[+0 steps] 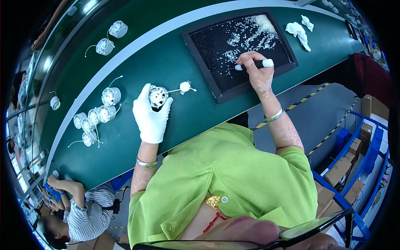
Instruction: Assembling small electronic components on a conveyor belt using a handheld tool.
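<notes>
My left hand (151, 118), in a white glove, has its thumb and fingers around a small white round fan (158, 97) on the green bench. From the fan a white cable runs right to a small white round piece (185, 86) with a connector end. My bare right hand (259, 75) grips a thick black pen-like tool (261, 64) with a white end. It is over a black tray (221, 92), where small white pieces (246, 39) are scattered and heaped at the far right corner. Small black pieces (205, 48) are spread on the left.
Several white fans (111, 96) with cables stand left of my gloved hand. More fans (118, 29) sit beyond the pale curved rail (137, 45). Crumpled white gloves (298, 34) lie right of the tray. A person in a striped shirt (89, 210) works at lower left.
</notes>
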`<action>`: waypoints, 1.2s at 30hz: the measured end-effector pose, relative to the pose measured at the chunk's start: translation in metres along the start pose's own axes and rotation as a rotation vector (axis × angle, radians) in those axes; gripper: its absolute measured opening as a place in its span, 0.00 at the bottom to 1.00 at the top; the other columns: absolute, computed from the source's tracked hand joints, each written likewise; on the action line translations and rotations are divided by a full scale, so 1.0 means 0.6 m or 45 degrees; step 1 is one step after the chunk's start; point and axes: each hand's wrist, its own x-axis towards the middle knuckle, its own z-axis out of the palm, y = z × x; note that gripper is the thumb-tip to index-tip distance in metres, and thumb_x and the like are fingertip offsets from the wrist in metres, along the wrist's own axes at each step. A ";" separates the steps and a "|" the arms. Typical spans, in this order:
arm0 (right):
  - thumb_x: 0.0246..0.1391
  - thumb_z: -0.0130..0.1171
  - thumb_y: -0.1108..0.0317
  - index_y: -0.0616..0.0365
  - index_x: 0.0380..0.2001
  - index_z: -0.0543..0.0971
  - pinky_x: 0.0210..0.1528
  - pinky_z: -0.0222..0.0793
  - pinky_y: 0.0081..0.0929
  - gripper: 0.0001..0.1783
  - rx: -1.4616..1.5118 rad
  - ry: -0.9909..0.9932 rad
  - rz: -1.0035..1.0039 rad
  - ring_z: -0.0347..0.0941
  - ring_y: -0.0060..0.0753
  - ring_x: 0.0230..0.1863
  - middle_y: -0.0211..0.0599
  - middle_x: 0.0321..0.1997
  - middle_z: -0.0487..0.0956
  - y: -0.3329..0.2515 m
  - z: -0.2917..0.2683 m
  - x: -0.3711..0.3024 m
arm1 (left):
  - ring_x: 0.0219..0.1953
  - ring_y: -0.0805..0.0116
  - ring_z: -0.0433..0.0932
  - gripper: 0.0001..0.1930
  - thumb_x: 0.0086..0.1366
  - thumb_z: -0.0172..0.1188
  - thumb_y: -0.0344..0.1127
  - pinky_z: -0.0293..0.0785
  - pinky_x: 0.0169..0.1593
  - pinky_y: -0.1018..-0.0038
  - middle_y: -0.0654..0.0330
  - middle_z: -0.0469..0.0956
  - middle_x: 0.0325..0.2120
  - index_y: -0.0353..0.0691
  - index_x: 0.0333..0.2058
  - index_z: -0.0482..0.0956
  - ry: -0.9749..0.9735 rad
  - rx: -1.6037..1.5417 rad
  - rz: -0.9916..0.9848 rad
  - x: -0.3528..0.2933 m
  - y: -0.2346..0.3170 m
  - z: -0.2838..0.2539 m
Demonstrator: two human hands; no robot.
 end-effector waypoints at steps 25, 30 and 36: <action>0.55 0.62 0.68 0.67 0.24 0.80 0.30 0.67 0.17 0.12 -0.082 0.090 -0.138 0.72 0.18 0.26 0.33 0.23 0.79 0.005 0.003 -0.004 | 0.35 0.60 0.73 0.33 0.41 0.75 0.36 0.67 0.42 0.66 0.59 0.78 0.35 0.41 0.48 0.73 -0.219 -0.201 0.290 0.033 0.048 0.028; 0.56 0.60 0.69 0.67 0.26 0.80 0.30 0.68 0.18 0.10 -0.098 0.134 -0.183 0.72 0.19 0.27 0.33 0.24 0.78 0.009 0.009 -0.006 | 0.34 0.61 0.72 0.31 0.41 0.75 0.36 0.66 0.42 0.68 0.61 0.78 0.34 0.43 0.47 0.75 -0.268 -0.195 0.289 0.041 0.045 0.042; 0.67 0.36 0.45 0.61 0.17 0.73 0.27 0.61 0.19 0.34 0.660 0.044 0.106 0.67 0.26 0.24 0.43 0.23 0.76 -0.047 0.053 0.018 | 0.32 0.61 0.71 0.30 0.41 0.75 0.36 0.66 0.40 0.68 0.61 0.77 0.31 0.44 0.46 0.76 -0.254 -0.201 0.279 0.041 0.045 0.039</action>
